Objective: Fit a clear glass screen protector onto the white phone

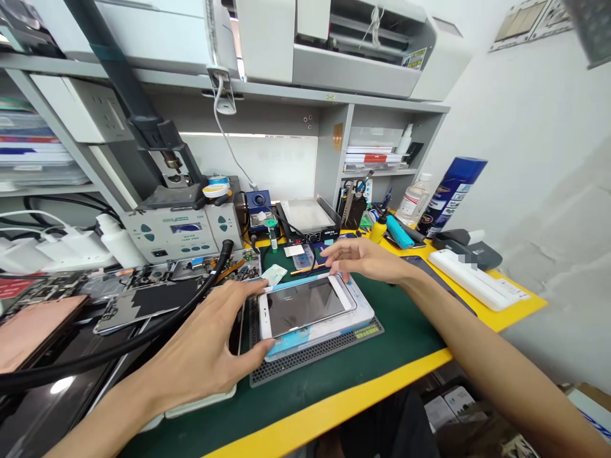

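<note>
A smartphone with a white frame and dark screen [300, 305] lies face up on a blue-and-white pad [329, 329]. Beneath the pad is a grey perforated mat [315, 358] on the green work surface. My left hand [205, 343] is spread around the phone's left end, thumb at the pad's near edge and fingertips by the far corner. Whether those fingers touch the phone, I cannot tell. Over the phone's far right corner hovers my right hand [360, 259], its fingers loosely bent and apart, with nothing seen in them.
A black hose [191, 305] crosses phone parts at the left, in front of a soldering station [179, 232]. Behind the pad stands a small heating plate [308, 216]. To the right are a blue spray can [451, 197], a yellow bottle [379, 228] and a long white box [477, 280].
</note>
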Demonstrator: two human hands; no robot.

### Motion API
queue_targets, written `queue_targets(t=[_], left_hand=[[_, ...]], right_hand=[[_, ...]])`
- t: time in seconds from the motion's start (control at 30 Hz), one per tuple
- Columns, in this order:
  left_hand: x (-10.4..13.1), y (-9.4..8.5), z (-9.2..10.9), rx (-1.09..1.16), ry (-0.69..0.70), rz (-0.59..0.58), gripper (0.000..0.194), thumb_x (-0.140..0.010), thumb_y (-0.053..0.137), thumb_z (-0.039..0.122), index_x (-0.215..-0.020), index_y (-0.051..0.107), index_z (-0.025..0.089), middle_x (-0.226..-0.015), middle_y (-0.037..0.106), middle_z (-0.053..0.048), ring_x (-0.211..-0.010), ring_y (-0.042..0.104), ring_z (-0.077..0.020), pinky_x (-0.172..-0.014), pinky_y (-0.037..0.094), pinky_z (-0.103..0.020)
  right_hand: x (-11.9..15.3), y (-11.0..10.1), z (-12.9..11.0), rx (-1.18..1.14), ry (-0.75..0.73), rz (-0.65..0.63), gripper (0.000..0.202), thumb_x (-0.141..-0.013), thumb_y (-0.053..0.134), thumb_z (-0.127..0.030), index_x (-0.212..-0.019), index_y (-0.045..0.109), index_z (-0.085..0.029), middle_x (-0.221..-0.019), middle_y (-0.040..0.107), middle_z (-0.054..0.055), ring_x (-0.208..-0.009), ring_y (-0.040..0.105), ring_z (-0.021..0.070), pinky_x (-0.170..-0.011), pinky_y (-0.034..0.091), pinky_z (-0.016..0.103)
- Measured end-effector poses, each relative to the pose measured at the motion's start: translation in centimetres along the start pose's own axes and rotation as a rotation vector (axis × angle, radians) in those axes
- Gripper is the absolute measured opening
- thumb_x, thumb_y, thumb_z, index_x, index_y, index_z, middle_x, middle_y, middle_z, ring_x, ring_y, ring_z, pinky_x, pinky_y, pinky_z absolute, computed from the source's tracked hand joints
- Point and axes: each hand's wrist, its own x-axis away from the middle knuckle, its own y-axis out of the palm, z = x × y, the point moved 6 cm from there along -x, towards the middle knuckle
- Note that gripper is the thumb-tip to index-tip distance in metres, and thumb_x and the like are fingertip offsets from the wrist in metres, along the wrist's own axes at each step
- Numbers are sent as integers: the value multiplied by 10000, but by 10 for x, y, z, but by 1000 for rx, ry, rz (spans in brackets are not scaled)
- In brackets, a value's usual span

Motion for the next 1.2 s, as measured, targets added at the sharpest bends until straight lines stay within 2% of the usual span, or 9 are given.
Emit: queue_targets(t=[0.1,0.2,0.3,0.4,0.5,0.67,0.77,0.97,1.2], left_hand=[[-1,3,-2,-9,26,-23,631,-869,641,502,-1408,407,271,-1371,581,-102,-1246,583,-303,-1026,494,-431],[-1,2,-2,3,21,66,599,-860,640,498,-1377,448,263,-1329,611,-107,-1200,609,-310,-1004,503,-440],[-1,0,1,-1,41,131,576,-863,631,481,-1370,476,255,-1299,635,-113,-1172,624,-313,-983,512,-434],[-1,-2,2,-39,90,102,585,-875,629,473,-1395,467,261,-1329,625,-118,-1193,618,-319,-984,513,-433],[1,-3,4,-66,138,63,602,-889,619,471,-1423,444,257,-1359,609,-128,-1225,599,-329,-1013,492,-456],[4,-1,7,-48,138,142,590,-902,581,485,-1423,455,237,-1364,592,-140,-1242,560,-342,-1051,436,-500],[5,0,7,-42,131,140,595,-904,574,487,-1430,453,236,-1374,577,-138,-1237,552,-340,-1042,434,-507],[4,-8,8,-51,194,70,620,-900,582,540,-1423,477,224,-1376,576,-149,-1235,563,-331,-1029,463,-482],[8,-8,14,-1,177,178,530,-917,537,515,-1359,521,221,-1341,580,-155,-1208,548,-334,-1016,462,-494]], right_hand=[[0,1,-1,-26,9,25,309,-822,703,-243,-1108,669,-131,-940,725,85,-745,699,172,-602,555,277],[0,0,-2,-33,20,43,313,-823,709,-262,-1101,670,-126,-930,734,89,-711,704,170,-585,558,277],[-1,-5,-1,-53,28,108,324,-808,736,-294,-1078,691,-123,-822,740,70,-607,672,148,-574,569,288],[-3,-14,1,-71,16,257,293,-762,782,-315,-989,732,-136,-757,727,59,-628,672,162,-550,563,277],[-5,-25,5,-73,-21,431,240,-736,796,-345,-859,732,-150,-740,703,51,-628,643,153,-467,486,231],[-1,-45,13,-85,-82,745,345,-764,743,-488,-671,659,-166,-579,584,-3,-446,435,88,-378,300,231],[3,-51,13,-85,-112,859,396,-749,732,-527,-601,615,-178,-502,513,-25,-402,363,83,-377,257,253],[8,-51,12,-45,-183,959,402,-760,705,-531,-578,595,-191,-481,482,-29,-407,357,96,-403,263,263],[14,-51,9,61,-258,1020,395,-801,667,-502,-561,589,-198,-487,466,-30,-456,361,118,-449,278,269]])
